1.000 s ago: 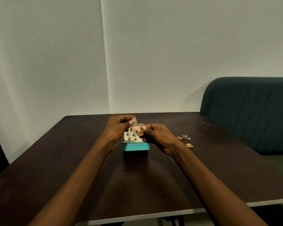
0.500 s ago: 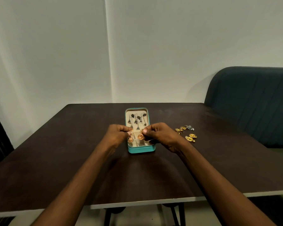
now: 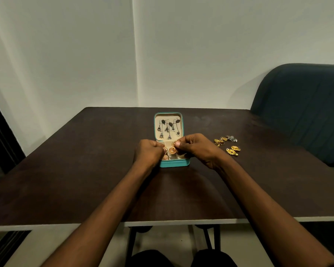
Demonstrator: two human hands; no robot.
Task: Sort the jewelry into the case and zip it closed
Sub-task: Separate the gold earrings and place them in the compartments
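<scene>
A small teal jewelry case (image 3: 174, 163) lies open on the dark table, its lid flat at the back with several dark dangling earrings (image 3: 168, 128) pinned to the cream lining. Over the case's front compartments my left hand (image 3: 148, 152) pinches one gold bell-shaped earring (image 3: 165, 156). My right hand (image 3: 197, 147) pinches a second gold bell-shaped earring (image 3: 172, 150) beside it. Both earrings hang just above the compartments. To the right of the case, loose gold and silver jewelry (image 3: 227, 144) lies on the table.
The dark table (image 3: 85, 170) has a pale front edge close to me. A dark teal upholstered seat (image 3: 305, 105) stands at the right rear corner. White walls close off the back and left. Metal table legs show below the edge.
The hands have come down from in front of the raised case lid to the front compartments. The lid now lies flat and shows the pinned dark earrings. The view has tilted down.
</scene>
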